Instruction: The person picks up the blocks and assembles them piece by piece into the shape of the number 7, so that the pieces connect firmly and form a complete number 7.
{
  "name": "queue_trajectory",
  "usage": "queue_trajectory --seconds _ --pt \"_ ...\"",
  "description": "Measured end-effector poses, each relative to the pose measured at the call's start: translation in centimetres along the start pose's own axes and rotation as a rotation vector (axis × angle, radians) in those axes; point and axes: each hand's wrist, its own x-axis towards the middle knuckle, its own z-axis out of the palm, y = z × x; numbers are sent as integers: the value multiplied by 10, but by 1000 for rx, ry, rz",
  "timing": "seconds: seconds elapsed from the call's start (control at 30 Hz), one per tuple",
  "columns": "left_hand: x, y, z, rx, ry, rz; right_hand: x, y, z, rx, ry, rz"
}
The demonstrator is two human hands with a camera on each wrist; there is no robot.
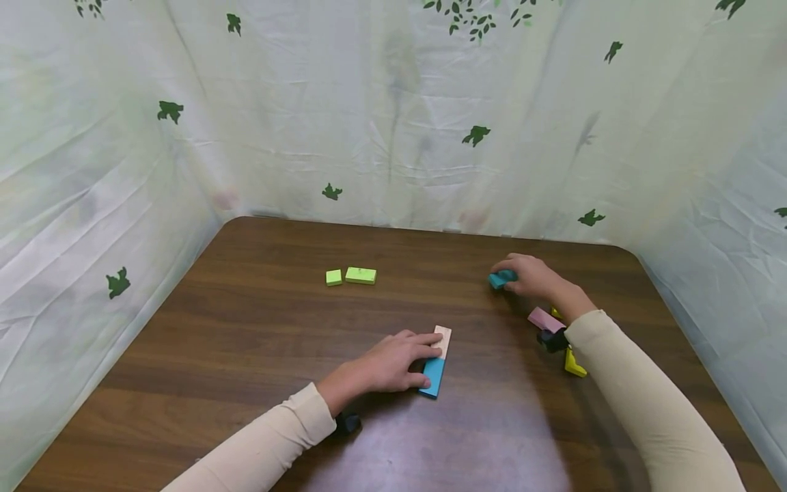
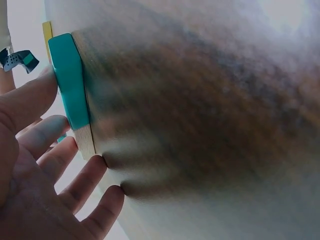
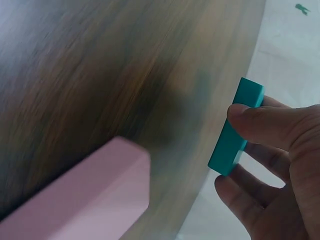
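My left hand (image 1: 393, 362) rests at a blue block (image 1: 434, 377) and a pale wooden block (image 1: 443, 334), which lie end to end on the table. Its fingers stretch across the pale one, and the thumb touches the blue one's near left edge. The left wrist view shows this blue block (image 2: 70, 80) as a long piece with cut corners, fingertips spread along the row. Far to the right, my right hand (image 1: 533, 277) pinches a teal block (image 1: 501, 279). In the right wrist view the thumb presses one face of that teal block (image 3: 230, 145), with fingers behind it.
Beneath my right forearm lie a pink block (image 1: 544, 319) and yellow blocks (image 1: 574, 363), partly hidden by the arm. Two light green blocks, a small one (image 1: 334, 277) and a longer one (image 1: 361, 275), sit toward the back. A pale curtain (image 1: 369, 137) hangs behind the brown table (image 1: 264, 328).
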Motion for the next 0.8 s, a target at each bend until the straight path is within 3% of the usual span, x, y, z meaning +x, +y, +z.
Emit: queue_trajectory --seconds 0.33,0.57,0.8 --pt "0 0 0 -3 -5 -1 10 -21 3 13 -23 -6" --pt "0 -1 1 -6 -6 -3 13 -29 6 -19 -23 -77" --pt "1 -1 0 -6 -1 3 16 -36 11 -16 -28 -93"
